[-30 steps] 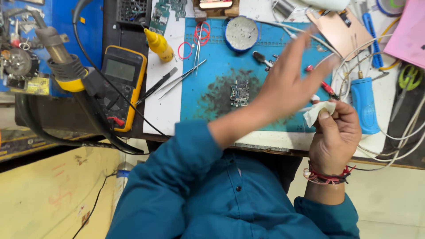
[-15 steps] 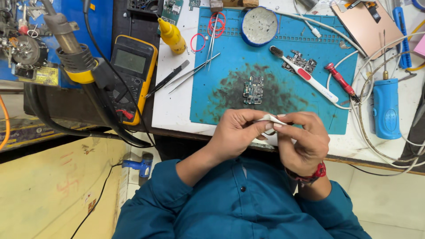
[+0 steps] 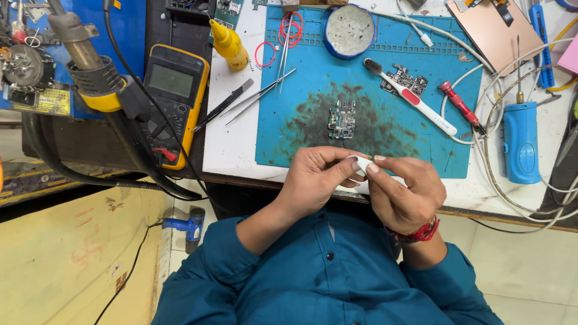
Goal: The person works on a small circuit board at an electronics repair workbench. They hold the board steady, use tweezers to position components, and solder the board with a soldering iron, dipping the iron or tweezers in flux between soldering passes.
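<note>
Your left hand [image 3: 316, 177] has come back from the table; now both it and your right hand [image 3: 403, 192] pinch the white wipe [image 3: 363, 162], at 6 o'clock from the little board [image 3: 342, 118].

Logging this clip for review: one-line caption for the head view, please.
Both hands, left hand and right hand, pinch a small white piece over a blue work mat holding a circuit board.

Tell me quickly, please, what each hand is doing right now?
Left hand: fingers pinched shut on the small white piece.
Right hand: fingers pinched shut on the same small white piece.
</note>
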